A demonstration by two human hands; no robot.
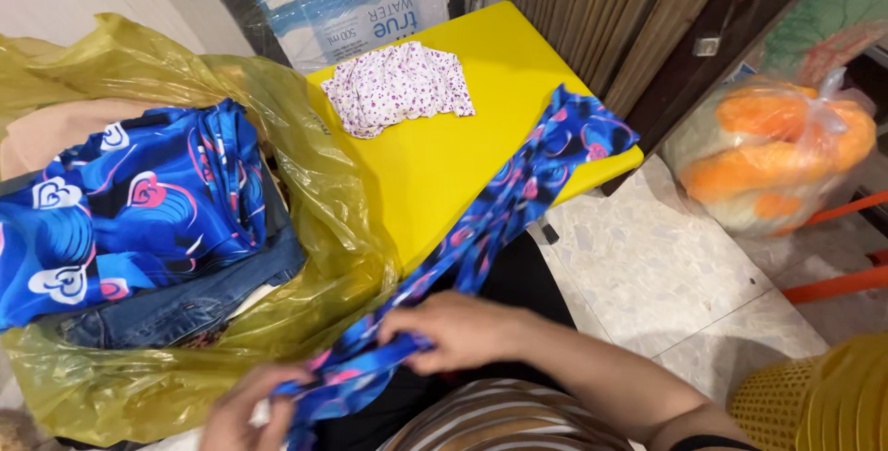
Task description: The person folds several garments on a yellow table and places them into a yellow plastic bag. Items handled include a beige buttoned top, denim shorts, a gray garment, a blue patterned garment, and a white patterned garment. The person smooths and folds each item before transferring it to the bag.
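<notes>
Down low, fingers of the right hand [460, 329] pinched shut on a blue patterned cloth [499, 220], gathered narrow in the grip. Just beside, lower left, left hand [248, 411] closed on the same cloth at its near end. Stretched from both hands up and away, across a yellow table [444, 169], far end draped at the table's right edge. Farther back on the table, a folded white floral garment [398, 87]. Off to the left, an open yellow plastic bag [333, 192] holding a matching blue cloth atop jeans [185, 303]. Right, on the tiled floor, a clear bag of orange stuffing [777, 155].
</notes>
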